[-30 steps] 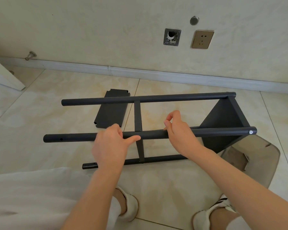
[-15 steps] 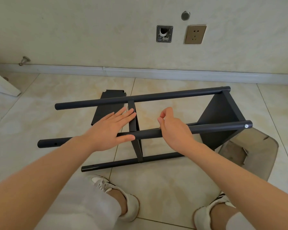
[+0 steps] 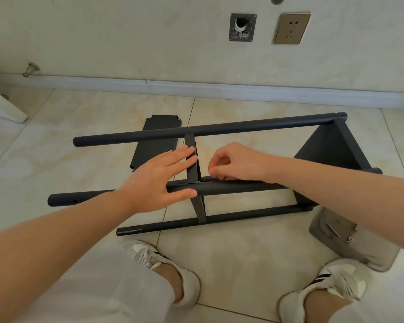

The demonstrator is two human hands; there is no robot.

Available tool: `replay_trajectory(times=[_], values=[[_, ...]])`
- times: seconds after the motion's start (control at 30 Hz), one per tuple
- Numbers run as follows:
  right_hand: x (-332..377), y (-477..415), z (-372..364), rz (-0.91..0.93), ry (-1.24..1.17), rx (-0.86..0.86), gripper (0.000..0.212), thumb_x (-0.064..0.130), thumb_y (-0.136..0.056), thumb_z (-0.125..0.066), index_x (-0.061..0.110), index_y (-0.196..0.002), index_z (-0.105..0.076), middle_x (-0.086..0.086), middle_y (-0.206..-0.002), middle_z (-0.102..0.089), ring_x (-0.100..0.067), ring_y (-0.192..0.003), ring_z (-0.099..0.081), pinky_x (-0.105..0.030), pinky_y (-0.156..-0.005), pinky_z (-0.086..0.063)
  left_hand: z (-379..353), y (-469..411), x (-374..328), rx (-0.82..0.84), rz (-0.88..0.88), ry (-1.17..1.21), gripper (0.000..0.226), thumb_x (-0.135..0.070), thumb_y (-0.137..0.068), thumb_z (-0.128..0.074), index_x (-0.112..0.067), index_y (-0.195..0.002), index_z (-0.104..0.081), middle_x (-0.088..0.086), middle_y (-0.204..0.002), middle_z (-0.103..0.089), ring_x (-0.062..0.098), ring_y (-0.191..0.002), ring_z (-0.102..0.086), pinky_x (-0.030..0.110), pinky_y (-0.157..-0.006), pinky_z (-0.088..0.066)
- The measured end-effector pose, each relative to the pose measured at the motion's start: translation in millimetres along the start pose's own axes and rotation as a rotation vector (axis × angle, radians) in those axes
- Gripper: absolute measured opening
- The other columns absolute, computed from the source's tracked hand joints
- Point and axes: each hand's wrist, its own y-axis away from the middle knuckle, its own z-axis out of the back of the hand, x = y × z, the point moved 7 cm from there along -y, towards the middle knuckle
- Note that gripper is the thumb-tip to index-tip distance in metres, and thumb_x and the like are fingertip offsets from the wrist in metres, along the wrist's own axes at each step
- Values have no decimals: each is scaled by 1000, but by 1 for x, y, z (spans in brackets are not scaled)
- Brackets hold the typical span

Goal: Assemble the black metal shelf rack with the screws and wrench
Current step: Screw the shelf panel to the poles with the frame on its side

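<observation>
Here, the rack (image 3: 243,127) lies on beige tiles (image 3: 79,136).

hands (image 3: 156,180) (image 3: 240,163) 2; shoes (image 3: 173,269) (image 3: 331,283) 2; rack (image 3: 254,125) 1; loose black panel (image 3: 154,145) 1; wall socket (image 3: 292,27) 1; grey tray (image 3: 364,250) 1

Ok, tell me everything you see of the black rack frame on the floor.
The rack frame is matte black metal, lying on its side on the floor: long round tubes, a flat cross strut midway, a shelf panel fixed at the right end. Screw holes show near the tubes' left ends. The left hand lies flat on strut and near tube; the curled fingertips of the right hand touch that tube.
</observation>
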Motion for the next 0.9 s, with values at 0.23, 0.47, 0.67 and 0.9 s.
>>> replay_trajectory(times=[0.23, 0.47, 0.67, 0.9], values=[[-24, -20, -9, -141, -306, 258, 20, 18, -85, -76, 24, -104, -71, 2, -94, -76, -9, -88, -72, -18, -71, -57, -3, 3, 1, -45, -35, 55, 77, -64, -90, -54, -26, -151, -26, -11, -162, -22, 3, -151, -13, 27, -120, -18], [-29, -28, -25, -166, -343, 461, 20, 21, -88, -73, 17, -108, -72, 1, -101, -76, -8, -92, -69, -29, -90, -56, -6, 14, -3, -112, -93, 84, 74, -59, -88, -55, -21, -149, -38, -5, -160, -31, 7, -151, -21, 24, -120, -23], [-23, -30, -45, -154, -356, 578, 10, 23, -90, -70, 23, -99, -75, 2, -103, -76, -7, -91, -67, -30, -91, -56, -16, 30, -6, -135, -123, 121, 75, -53, -89, -63, -13, -148, -42, 3, -161, -33, 21, -150, -27, 46, -117, -33], [-20, -26, -64, -138, -346, 683, 10, 19, -89, -71, 25, -85, -78, -2, -99, -74, -15, -94, -67, -38, -100, -52, -18, 31, -6, -136, -130, 97, 75, -54, -90, -62, -14, -149, -41, 2, -162, -31, 22, -151, -26, 47, -117, -34]])
